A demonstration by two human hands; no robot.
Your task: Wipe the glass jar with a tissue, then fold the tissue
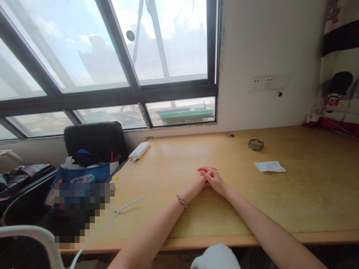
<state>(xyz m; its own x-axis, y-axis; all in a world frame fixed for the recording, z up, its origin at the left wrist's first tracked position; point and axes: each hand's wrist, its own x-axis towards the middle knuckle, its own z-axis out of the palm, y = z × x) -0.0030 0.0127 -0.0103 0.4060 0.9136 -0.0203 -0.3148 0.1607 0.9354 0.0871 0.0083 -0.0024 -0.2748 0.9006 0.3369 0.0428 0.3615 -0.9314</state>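
Note:
My left hand (199,181) and my right hand (217,181) are clasped together on the yellowish wooden table (213,220), fingers folded over one another. No object shows between them, though the palms are hidden. A beaded bracelet (182,202) circles my left wrist. To the right of my hands lies a creased white piece of paper (270,166). Behind the paper sits a small dark ring-shaped object (255,144), whose kind I cannot make out. A white power bank (139,150) rests by the table's left edge with a cable plugged in.
A loose white cable (130,204) lies at the table's left side. Beyond that edge stand a black chair (94,138) and a blue bag (84,173). Wall sockets (263,83) and a patterned curtain (336,89) are at the right, a window frame (179,90) at the back.

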